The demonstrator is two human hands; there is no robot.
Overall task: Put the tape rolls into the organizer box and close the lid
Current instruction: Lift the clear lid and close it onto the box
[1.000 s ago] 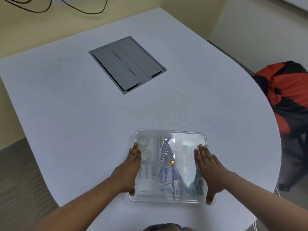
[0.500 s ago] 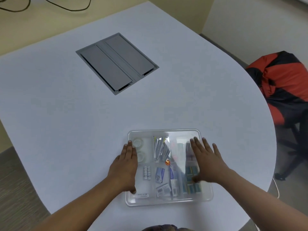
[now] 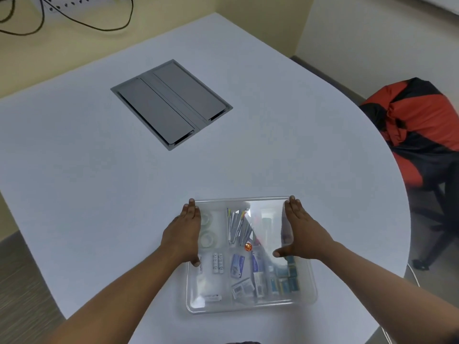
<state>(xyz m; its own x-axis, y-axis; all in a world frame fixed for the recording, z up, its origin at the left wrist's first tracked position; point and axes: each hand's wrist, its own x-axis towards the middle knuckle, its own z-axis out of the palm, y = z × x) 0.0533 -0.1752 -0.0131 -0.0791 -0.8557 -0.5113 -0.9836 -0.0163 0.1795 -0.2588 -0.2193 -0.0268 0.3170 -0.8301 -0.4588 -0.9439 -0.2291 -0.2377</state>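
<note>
Both hands have slid from flat on the lid toward its far corners: left hand [image 3: 185, 232] and right hand [image 3: 301, 233] lie open, fingers together, flanking the clear organizer box [image 3: 250, 302] at table's 6 o'clock. Tape rolls [image 3: 207, 228] sit inside, upper-left compartment. Uneven pressure could leave the glossy, rounded plastic lid [image 3: 267, 207] unlatched.

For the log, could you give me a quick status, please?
Left hand and right hand flat on clear lid. Tape rolls inside organizer box. Nothing obstructing.
</note>
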